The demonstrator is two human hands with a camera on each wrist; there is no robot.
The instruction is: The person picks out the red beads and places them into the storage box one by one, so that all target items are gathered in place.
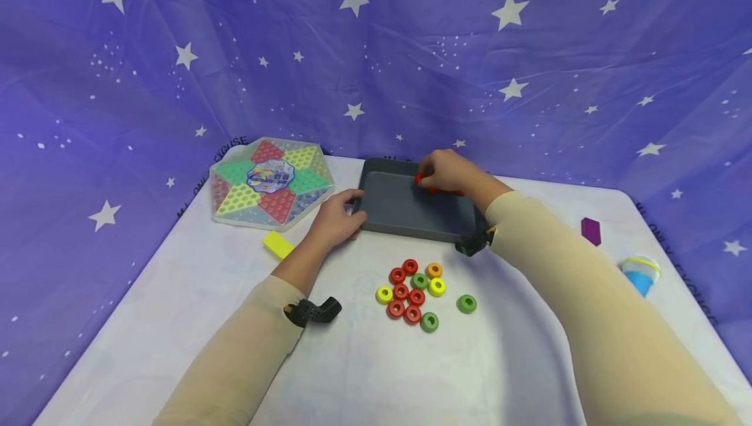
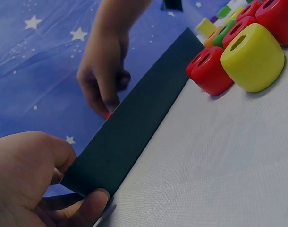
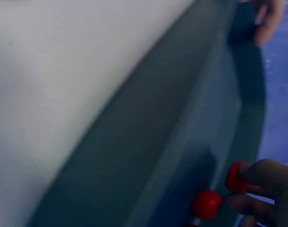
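A dark grey rectangular tray [image 1: 405, 207] lies at the far side of the table. My left hand [image 1: 335, 220] grips its left end, and in the left wrist view the thumb [image 2: 94, 205] presses near the tray corner. Over the tray's far right part, my right hand [image 1: 451, 171] pinches a red bead [image 3: 235, 178] between thumb and fingers. Another red bead [image 3: 206, 205] sits in the tray beside it, and more red shows under the hand. Nearer me lie loose beads with holes: several red [image 1: 400, 291], several green [image 1: 467, 303], yellow ones [image 1: 384, 294] and an orange one [image 1: 434, 270].
A star-patterned Chinese checkers board [image 1: 270, 181] lies at the back left, with a yellow block [image 1: 277, 244] in front of it. On the right are a purple block [image 1: 591, 231] and a clear cup [image 1: 640, 273] with something blue. A starry purple cloth hangs behind.
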